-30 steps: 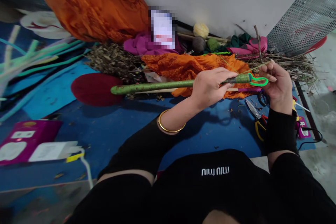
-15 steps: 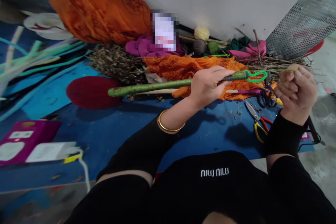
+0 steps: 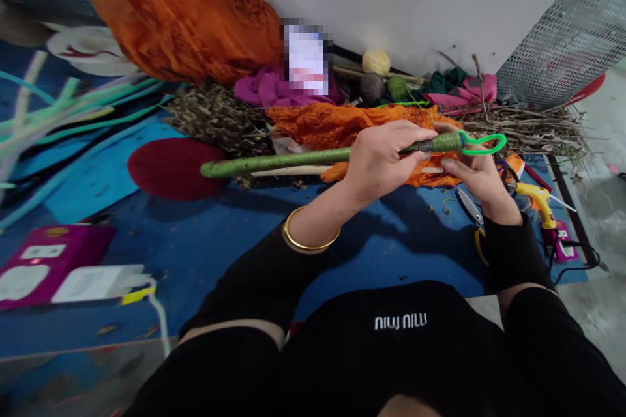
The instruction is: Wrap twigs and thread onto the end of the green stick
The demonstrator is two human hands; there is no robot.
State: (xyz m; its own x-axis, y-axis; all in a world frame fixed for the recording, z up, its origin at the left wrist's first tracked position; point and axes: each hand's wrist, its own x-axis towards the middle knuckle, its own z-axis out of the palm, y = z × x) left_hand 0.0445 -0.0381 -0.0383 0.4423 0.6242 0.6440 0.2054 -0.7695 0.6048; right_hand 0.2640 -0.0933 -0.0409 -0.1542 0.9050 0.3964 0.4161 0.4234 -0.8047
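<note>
Above blue tabletop (image 3: 366,260): green rod (image 3: 283,159); behind, pale wall (image 3: 391,0), mesh (image 3: 562,29), perhaps metal.

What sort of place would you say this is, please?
It looks like a craft workspace, perhaps a small workshop: balls of yarn and dry twigs lie along the back of a blue work surface, with a yellow glue gun near its right end.

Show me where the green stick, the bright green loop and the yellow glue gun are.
Green stick (image 3: 278,162): head view, on the middle of its shaft.
Bright green loop (image 3: 482,152): head view, on its lower strand.
Yellow glue gun (image 3: 536,195): head view, on its body.
</note>
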